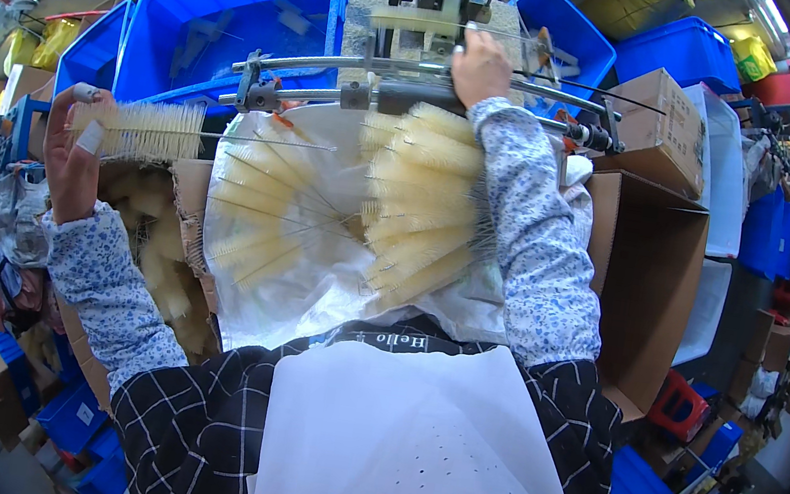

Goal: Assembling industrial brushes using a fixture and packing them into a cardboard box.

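Observation:
My left hand [73,149] is raised at the left and grips a cream bottle brush [154,130] by its end, the wire stem pointing right. My right hand [481,67] reaches forward onto the grey metal machine [418,8], its fingers on a thin wire or part there; what it holds is hard to make out. On a white sheet [312,266] in front of me lie two fans of finished cream brushes, one pile at the left [268,219] and one pile at the right [422,200] under my right forearm.
Blue plastic crates [236,12] stand behind the machine and at the right [686,45]. An open cardboard box [654,273] sits at my right, another box of brushes [162,255] at my left. A white apron [407,451] covers my lap.

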{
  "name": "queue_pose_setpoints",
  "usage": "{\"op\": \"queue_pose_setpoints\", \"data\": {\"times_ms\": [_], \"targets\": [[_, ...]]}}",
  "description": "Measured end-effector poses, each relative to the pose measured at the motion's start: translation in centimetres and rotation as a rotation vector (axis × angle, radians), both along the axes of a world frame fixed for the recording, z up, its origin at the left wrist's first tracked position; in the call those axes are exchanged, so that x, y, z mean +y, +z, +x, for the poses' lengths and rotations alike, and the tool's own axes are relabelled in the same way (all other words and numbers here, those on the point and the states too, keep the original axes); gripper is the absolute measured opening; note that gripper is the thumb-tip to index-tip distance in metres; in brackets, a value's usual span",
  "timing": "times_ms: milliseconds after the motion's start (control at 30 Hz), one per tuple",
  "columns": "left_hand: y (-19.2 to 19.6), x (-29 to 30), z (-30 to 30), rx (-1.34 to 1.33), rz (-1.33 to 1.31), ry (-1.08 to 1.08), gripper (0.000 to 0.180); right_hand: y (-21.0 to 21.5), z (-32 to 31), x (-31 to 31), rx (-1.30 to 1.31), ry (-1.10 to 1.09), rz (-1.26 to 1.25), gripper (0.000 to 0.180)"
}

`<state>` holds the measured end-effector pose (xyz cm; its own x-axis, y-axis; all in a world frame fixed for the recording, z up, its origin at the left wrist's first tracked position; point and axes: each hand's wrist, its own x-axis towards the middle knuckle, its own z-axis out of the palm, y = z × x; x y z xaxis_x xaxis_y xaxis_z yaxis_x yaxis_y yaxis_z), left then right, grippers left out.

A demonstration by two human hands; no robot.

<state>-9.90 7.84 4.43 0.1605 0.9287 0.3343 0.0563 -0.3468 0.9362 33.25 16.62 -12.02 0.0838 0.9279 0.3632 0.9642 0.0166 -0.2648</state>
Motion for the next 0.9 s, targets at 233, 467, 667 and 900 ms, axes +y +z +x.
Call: {"op": "queue_pose_setpoints", "data": {"times_ms": [233,467,667,900], "targets": [[0.4,1.1,2.8,-0.113,0.032,0.007,0.040,1.3,-0.2,-0.9,-0.047,-0.011,-0.051,0.025],[0.6,0.3,0.7,-0.080,0.082,0.016,0.037,0.7,7.3,-1.6,-0.050,-0.088,-0.084,0.028],[0.9,0.1,1.0,-0.095,0.139,0.076,0.043,1.1,14.1,-1.0,0.151,0.011,-0.180,0.032],[0.3,1.4,8.9,-0.318,-0.012,-0.355,0.040,2.8,15.9,0.6,-0.314,-0.053,-0.191,0.025]]}}
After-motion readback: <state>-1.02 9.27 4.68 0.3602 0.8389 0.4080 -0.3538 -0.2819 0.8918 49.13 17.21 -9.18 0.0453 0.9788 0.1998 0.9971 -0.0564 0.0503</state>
